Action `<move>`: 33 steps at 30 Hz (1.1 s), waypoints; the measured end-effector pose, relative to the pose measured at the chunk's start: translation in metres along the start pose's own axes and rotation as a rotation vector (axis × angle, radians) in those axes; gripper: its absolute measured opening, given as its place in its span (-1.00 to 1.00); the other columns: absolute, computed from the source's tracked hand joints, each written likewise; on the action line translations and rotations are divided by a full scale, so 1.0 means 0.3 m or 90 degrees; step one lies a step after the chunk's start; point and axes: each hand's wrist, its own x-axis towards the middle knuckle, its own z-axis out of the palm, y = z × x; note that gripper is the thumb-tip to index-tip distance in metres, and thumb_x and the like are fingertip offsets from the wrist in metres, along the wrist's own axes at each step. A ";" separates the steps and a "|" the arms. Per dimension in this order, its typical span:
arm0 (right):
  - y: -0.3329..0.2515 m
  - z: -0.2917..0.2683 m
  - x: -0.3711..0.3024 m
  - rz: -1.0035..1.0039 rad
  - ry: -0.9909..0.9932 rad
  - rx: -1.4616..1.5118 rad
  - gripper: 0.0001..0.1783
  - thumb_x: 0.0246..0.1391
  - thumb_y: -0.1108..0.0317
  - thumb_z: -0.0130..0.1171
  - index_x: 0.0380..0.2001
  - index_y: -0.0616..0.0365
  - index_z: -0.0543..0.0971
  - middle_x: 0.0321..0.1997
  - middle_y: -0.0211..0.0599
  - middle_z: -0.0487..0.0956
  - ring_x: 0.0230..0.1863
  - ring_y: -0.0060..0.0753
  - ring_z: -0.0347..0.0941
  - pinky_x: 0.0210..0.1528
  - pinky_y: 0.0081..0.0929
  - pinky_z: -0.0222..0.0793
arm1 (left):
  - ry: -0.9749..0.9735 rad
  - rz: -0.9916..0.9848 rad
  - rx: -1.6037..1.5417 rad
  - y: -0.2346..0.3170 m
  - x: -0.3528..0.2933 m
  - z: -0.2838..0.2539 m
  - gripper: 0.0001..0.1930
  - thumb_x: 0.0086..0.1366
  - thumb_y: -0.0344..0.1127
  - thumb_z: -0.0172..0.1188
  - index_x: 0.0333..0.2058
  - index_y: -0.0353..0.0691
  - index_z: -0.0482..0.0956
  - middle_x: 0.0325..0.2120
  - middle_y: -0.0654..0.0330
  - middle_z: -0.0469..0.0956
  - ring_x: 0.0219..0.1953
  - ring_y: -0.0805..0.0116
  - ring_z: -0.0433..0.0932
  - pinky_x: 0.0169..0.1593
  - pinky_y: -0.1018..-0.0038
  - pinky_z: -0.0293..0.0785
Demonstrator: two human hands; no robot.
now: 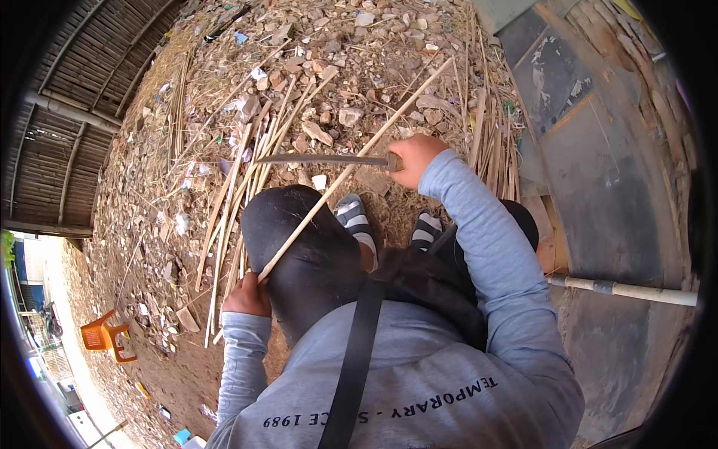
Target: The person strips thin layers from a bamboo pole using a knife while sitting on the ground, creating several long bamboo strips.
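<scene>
My left hand [248,295] is closed round the near end of a long, pale bamboo strip [314,209]. The strip slants up and away to the right across my left knee. In my right hand [419,159] is the handle of a long-bladed knife [321,159], its dark blade pointing left. The blade lies across the strip in this view; whether they touch I cannot tell. To the left of my knee, several split bamboo strips [232,217] lie in a loose pile on the ground.
Broken stones and bricks [350,116] litter the ground ahead. More strips [490,142] lie to the far right, beside dark sheet panels [598,187]. A whitish pipe [628,290] juts in at right. An orange plastic chair [105,335] and a slatted bamboo wall [71,112] are at left.
</scene>
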 end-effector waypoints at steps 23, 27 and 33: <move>0.036 0.015 -0.001 0.055 0.049 0.038 -0.54 -0.20 0.10 0.30 -0.22 0.13 0.59 -0.34 0.03 0.59 -0.24 0.08 0.52 -0.14 -0.19 0.45 | 0.007 0.016 -0.090 -0.048 0.027 0.067 -0.57 0.34 0.06 -0.06 -0.50 -0.20 0.39 -0.67 -0.09 0.46 -0.55 -0.19 0.47 -0.48 0.02 0.34; 0.079 0.057 0.008 0.051 0.113 0.050 -0.61 -0.19 0.13 0.28 -0.27 0.11 0.60 -0.41 -0.01 0.58 -0.29 0.05 0.53 -0.18 -0.18 0.46 | -0.005 -0.002 -0.078 -0.026 0.023 0.051 -0.58 0.33 0.06 -0.05 -0.48 -0.20 0.38 -0.66 -0.11 0.46 -0.56 -0.20 0.47 -0.49 0.02 0.34; 0.026 0.014 0.011 0.103 0.025 0.056 -0.69 -0.17 0.15 0.27 -0.37 0.10 0.59 -0.44 -0.05 0.57 -0.30 0.02 0.53 -0.19 -0.20 0.45 | 0.010 0.017 -0.101 -0.049 0.025 0.084 -0.58 0.34 0.05 -0.05 -0.48 -0.21 0.37 -0.67 -0.13 0.47 -0.56 -0.22 0.47 -0.50 0.01 0.34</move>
